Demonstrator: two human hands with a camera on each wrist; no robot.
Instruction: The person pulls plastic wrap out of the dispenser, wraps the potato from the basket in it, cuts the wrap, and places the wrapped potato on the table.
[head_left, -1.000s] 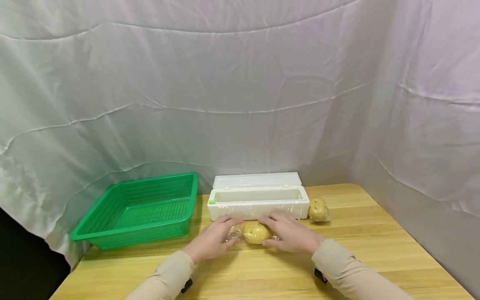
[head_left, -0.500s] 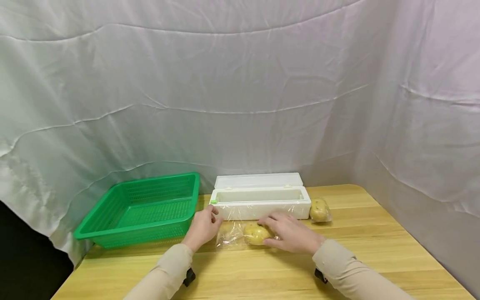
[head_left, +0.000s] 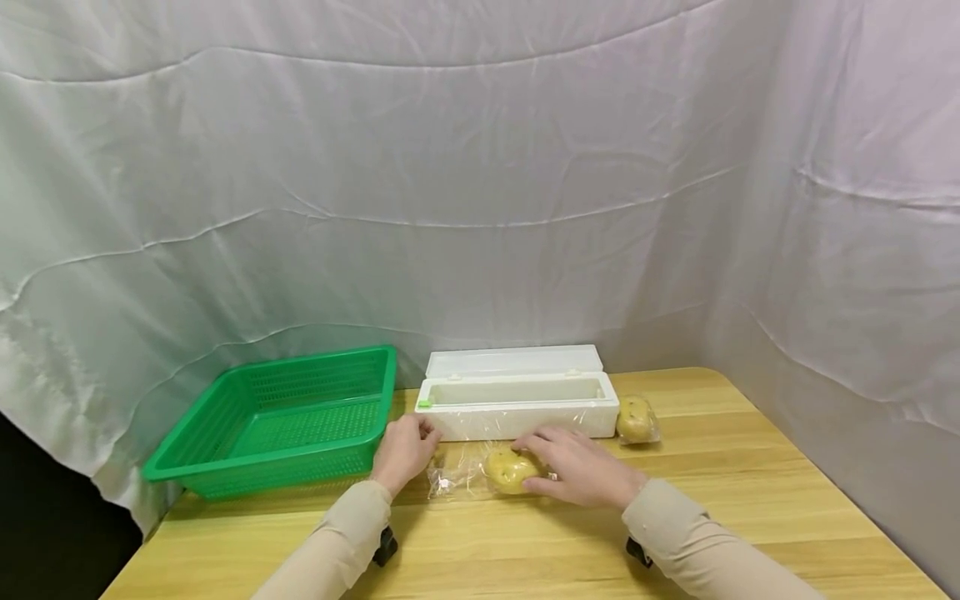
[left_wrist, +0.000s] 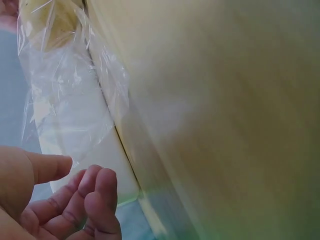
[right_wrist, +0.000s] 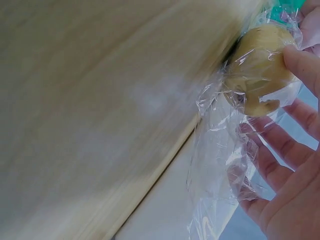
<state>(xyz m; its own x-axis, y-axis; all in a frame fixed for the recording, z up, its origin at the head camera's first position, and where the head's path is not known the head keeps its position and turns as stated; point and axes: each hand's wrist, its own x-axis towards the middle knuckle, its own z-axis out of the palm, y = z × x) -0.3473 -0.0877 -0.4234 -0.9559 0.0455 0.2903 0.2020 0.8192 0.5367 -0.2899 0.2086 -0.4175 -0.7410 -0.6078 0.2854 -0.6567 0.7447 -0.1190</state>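
Note:
A potato lies on the table in clear plastic film, in front of a long white box with its lid raised. My right hand holds the potato from the right; in the right wrist view its thumb lies on the potato and the fingers spread along the film. Loose film stretches left of the potato, glinting against the box front. Near the box's left front corner is my left hand. Its fingers curl loosely in the left wrist view, the thumb apart from them, below the film.
The white box has a small green piece at its left end. A second film-wrapped potato sits at its right end. On the left stands a green perforated basket. Grey cloth hangs behind the table.
My left hand has moved left from beside the potato to the box's left corner, uncovering the loose film. The right hand has stayed at the potato.

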